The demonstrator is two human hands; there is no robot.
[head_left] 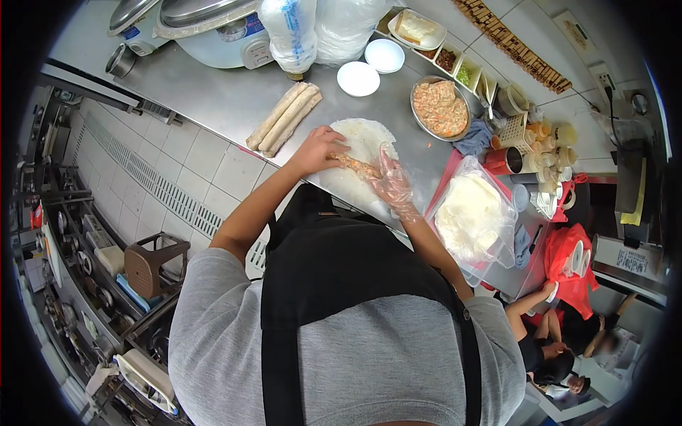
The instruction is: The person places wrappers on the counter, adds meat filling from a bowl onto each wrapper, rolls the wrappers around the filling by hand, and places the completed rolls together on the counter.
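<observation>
A strip of orange-flecked minced filling (355,166) lies across a thin, round white wrapper (366,133) on the steel counter. My left hand (321,150) is bare, its fingers curled about the strip's left end. In a clear plastic glove, my right hand (395,186) closes on the strip's right end, thumb pointing away from me. Part of the filling is hidden under the fingers. Several pale finished rolls (285,119) lie side by side left of the wrapper. Beyond my right hand sits a metal bowl of the same filling (440,106).
A stack of white wrappers (469,219) in plastic lies at right. Two white bowls (359,79) stand at the back, near a rice cooker (220,35) and condiment trays (465,73). Sauce bottles (547,145) and a blue cloth (474,137) sit right. Other people (554,355) are at lower right.
</observation>
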